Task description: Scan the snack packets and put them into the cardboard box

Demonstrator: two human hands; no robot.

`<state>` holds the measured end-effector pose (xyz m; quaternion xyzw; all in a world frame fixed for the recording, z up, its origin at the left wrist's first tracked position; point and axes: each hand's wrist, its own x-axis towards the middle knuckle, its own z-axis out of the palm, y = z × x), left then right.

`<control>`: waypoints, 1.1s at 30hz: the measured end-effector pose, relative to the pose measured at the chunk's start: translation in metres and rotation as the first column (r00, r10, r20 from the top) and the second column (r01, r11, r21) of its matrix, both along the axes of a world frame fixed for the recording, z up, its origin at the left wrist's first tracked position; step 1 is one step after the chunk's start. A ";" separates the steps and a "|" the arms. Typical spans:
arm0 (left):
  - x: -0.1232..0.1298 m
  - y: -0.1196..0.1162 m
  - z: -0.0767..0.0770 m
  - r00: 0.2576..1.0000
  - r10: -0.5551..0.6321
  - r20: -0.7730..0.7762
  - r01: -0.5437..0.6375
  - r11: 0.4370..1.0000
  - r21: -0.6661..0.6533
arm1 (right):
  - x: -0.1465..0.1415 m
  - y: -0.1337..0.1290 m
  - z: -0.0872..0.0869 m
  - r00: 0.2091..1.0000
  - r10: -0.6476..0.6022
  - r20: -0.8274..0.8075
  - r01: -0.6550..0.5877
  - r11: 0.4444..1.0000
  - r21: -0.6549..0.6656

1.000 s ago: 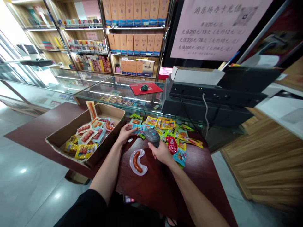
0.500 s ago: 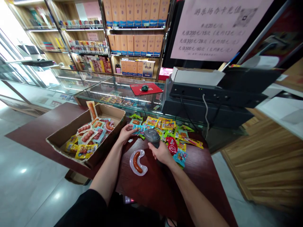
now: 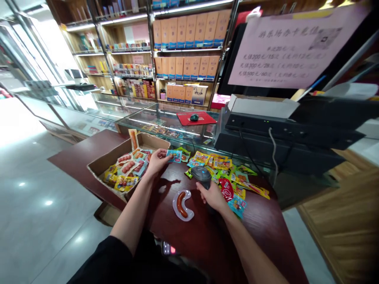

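Note:
Between the fingers of my left hand (image 3: 158,159) is a small blue snack packet (image 3: 174,156), lifted near the right wall of the cardboard box (image 3: 102,159). My right hand (image 3: 211,195) is wrapped round the handle of a dark barcode scanner (image 3: 201,174), its head pointing away from me. On the table between my arms lies a curved clear pack with a sausage (image 3: 181,205). A pile of yellow, green and blue snack packets (image 3: 220,163) spreads behind and right of the scanner, with a red round packet (image 3: 226,189) among them. Packaged sausages (image 3: 128,165) fill much of the box.
A glass display counter (image 3: 142,118) runs behind the table, with a red mouse pad (image 3: 207,118) and mouse on it. Dark till equipment (image 3: 260,122) with cables stands at the right. The dark red table (image 3: 219,244) ends at my body, where a phone (image 3: 169,247) shows.
My left hand has lifted the blue packet off the pile and moved it left towards the box. My right hand still holds the scanner. The whole view has shifted.

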<state>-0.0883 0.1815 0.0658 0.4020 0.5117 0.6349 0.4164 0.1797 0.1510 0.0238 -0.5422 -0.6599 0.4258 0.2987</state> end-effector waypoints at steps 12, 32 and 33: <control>-0.120 -0.091 0.062 0.827 0.454 -0.332 -0.437 0.890 0.129 | 0.001 0.004 -0.003 1.000 0.027 0.001 -0.027 0.997 0.072; 0.057 0.064 -0.025 0.656 -0.178 -0.734 0.251 0.968 -0.011 | -0.001 -0.001 0.005 1.000 -0.023 0.003 0.023 0.999 -0.039; 0.063 0.073 -0.026 0.581 -0.183 -0.793 0.288 0.958 -0.011 | -0.001 -0.001 0.006 1.000 -0.029 -0.001 0.029 0.999 -0.044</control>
